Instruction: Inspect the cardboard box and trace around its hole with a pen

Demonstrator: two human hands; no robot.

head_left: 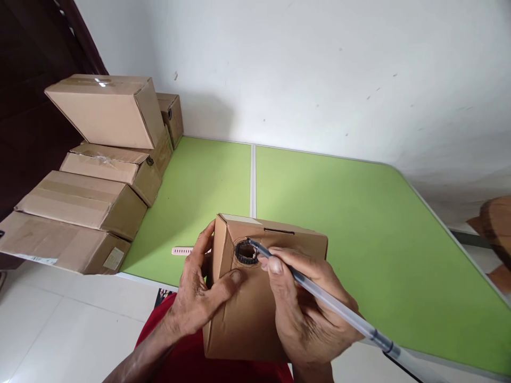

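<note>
A brown cardboard box [251, 314] is held tilted over my lap at the near edge of the table. My left hand [199, 292] grips its left side, thumb on the front face and fingers round the edge. In my right hand [307, 303] is a pen [331, 302] with a clear barrel, pinched between thumb and fingers. Its tip touches the upper rim of a round hole [247, 252] in the box. Thick black ink rings the hole, with thin drawn circles around it. Behind my left fingers, a pale pink strap with slots [182, 250] lies on the table, partly hidden.
The green folding table [339, 213] has a pale seam across it and stands against a white wall. Several cardboard boxes [83, 197] are piled along its left end, one stacked on top. Part of another person [497, 229] shows at the right edge.
</note>
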